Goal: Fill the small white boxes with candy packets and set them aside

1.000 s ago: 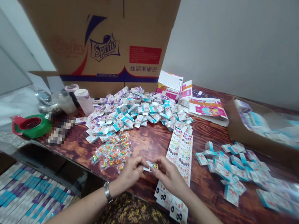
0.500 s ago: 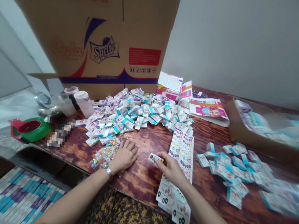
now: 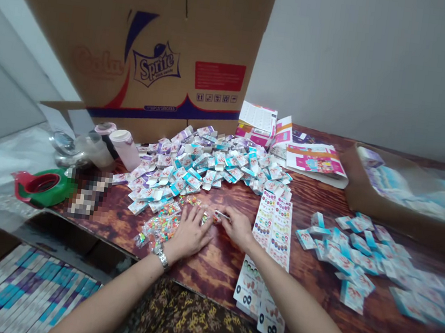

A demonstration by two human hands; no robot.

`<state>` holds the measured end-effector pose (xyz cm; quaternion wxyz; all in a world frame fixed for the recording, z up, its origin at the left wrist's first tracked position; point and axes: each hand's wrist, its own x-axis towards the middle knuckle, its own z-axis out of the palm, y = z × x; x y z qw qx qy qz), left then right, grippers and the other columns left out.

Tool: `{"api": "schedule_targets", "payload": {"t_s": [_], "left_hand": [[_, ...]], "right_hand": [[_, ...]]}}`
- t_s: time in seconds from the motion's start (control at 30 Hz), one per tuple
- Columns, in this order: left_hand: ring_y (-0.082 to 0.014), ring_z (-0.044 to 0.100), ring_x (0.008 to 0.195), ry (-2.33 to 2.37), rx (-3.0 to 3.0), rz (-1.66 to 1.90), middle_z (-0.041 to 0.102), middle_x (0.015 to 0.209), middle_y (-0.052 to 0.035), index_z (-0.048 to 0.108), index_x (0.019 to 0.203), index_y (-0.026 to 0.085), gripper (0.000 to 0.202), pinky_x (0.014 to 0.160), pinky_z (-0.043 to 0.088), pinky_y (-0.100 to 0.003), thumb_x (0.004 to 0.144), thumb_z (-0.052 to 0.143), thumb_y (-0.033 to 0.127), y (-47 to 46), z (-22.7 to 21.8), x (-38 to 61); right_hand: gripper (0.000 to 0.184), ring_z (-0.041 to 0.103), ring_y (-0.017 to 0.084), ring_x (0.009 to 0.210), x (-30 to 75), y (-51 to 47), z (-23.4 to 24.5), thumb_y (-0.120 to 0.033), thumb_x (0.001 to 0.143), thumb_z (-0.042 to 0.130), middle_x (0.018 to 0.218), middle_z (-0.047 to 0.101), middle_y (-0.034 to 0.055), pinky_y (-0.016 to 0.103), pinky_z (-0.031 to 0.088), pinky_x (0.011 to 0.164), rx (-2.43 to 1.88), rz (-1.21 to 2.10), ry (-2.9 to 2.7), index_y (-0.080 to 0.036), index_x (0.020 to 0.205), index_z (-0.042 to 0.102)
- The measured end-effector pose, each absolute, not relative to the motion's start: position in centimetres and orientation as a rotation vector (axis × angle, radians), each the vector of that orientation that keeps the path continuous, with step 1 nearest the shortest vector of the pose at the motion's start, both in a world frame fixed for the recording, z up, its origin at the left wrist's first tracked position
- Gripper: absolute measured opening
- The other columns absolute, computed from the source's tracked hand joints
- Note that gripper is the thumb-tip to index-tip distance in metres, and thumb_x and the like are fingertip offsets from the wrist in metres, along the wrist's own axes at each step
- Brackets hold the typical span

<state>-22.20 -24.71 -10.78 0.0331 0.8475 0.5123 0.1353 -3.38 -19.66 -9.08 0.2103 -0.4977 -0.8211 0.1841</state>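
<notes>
My left hand, with a metal watch at the wrist, lies flat with fingers spread on the table at the edge of a heap of small clear candy packets. Its fingertips touch a packet near my right hand. That right hand pinches a small sticker piece, seen almost edge-on, between thumb and fingers. Beneath the right forearm lie long sticker sheets with rows of round coloured pictures. Behind both hands spreads a large pile of small white, blue and purple boxes.
A large cardboard carton stands at the back. Tape rolls and pink-white cups are at left. More small boxes lie at right, beside an open cardboard box. Rows of packed boxes sit below the table's left edge.
My right hand has moved left with the sticker piece, up to my left hand's fingertips. The piece has turned from face-up to nearly edge-on. My left hand has shifted slightly right.
</notes>
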Motion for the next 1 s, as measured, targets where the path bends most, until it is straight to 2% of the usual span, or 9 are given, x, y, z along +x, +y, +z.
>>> {"api": "schedule_targets", "payload": {"t_s": [0.13, 0.3, 0.5, 0.63, 0.73, 0.87, 1.0], "left_hand": [[-0.0369, 0.025, 0.131, 1.546, 2.627, 0.38, 0.043, 0.134, -0.0157, 0.043, 0.13, 0.021, 0.05, 0.103, 0.012, -0.064, 0.086, 0.046, 0.044, -25.1, -11.0, -22.3], [-0.0357, 0.025, 0.131, 1.618, 2.637, 0.339, 0.043, 0.134, -0.016, 0.042, 0.131, 0.019, 0.051, 0.104, 0.014, -0.062, 0.088, 0.04, 0.047, -25.4, -11.2, -22.1], [-0.0354, 0.027, 0.129, 1.63, 2.666, 0.302, 0.043, 0.134, -0.0153, 0.042, 0.131, 0.019, 0.05, 0.103, 0.018, -0.06, 0.088, 0.04, 0.046, -25.6, -11.5, -22.1], [-0.0344, 0.029, 0.128, 1.633, 2.677, 0.305, 0.044, 0.132, -0.0145, 0.045, 0.128, 0.02, 0.048, 0.103, 0.019, -0.059, 0.088, 0.041, 0.046, -25.7, -11.5, -22.8], [-0.0342, 0.031, 0.126, 1.62, 2.68, 0.281, 0.047, 0.129, -0.0139, 0.049, 0.123, 0.02, 0.044, 0.102, 0.022, -0.058, 0.088, 0.041, 0.045, -25.6, -11.0, -23.5], [-0.0349, 0.033, 0.124, 1.61, 2.684, 0.27, 0.05, 0.123, -0.0139, 0.053, 0.118, 0.019, 0.041, 0.1, 0.025, -0.058, 0.087, 0.046, 0.044, -25.3, -10.4, -23.8], [-0.031, 0.037, 0.12, 1.569, 2.687, 0.352, 0.056, 0.111, -0.0116, 0.061, 0.102, 0.019, 0.03, 0.1, 0.027, -0.055, 0.088, 0.046, 0.04, -25.1, -9.9, -23.6]], "right_hand": [[0.018, 0.058, 0.02, 0.087, -3.8, -19.7, -10.0, -0.022, 0.089, 0.045, 0.094, 0.063, 0.0072, 0.027, 0.042, 0.072, -1.431, 0.264, -2.428, -0.02, 0.099, 0.059], [0.022, 0.055, 0.022, 0.096, -4.5, -20.0, -11.0, -0.017, 0.091, 0.042, 0.103, 0.062, 0.01, 0.029, 0.043, 0.078, -1.349, -0.032, -2.709, -0.019, 0.105, 0.059], [0.027, 0.056, 0.024, 0.099, -4.9, -20.2, -11.7, -0.017, 0.091, 0.041, 0.109, 0.061, 0.01, 0.032, 0.048, 0.075, -1.323, -0.037, -2.865, -0.018, 0.115, 0.055], [0.024, 0.057, 0.023, 0.096, -5.3, -19.8, -11.2, -0.011, 0.09, 0.041, 0.103, 0.063, 0.0114, 0.032, 0.047, 0.079, -1.31, -0.043, -2.895, -0.014, 0.107, 0.058], [0.024, 0.058, 0.022, 0.095, -5.5, -19.4, -10.8, -0.009, 0.089, 0.041, 0.1, 0.063, 0.0121, 0.032, 0.046, 0.081, -1.277, -0.034, -2.903, -0.012, 0.103, 0.06], [0.025, 0.058, 0.021, 0.096, -5.3, -19.2, -10.7, -0.01, 0.09, 0.04, 0.102, 0.064, 0.0111, 0.03, 0.046, 0.08, -1.251, 0.009, -2.906, -0.014, 0.106, 0.059], [0.024, 0.058, 0.023, 0.097, -5.7, -19.3, -10.9, -0.015, 0.091, 0.04, 0.102, 0.064, 0.0123, 0.033, 0.045, 0.082, -1.246, 0.036, -2.904, -0.013, 0.105, 0.059]]}}
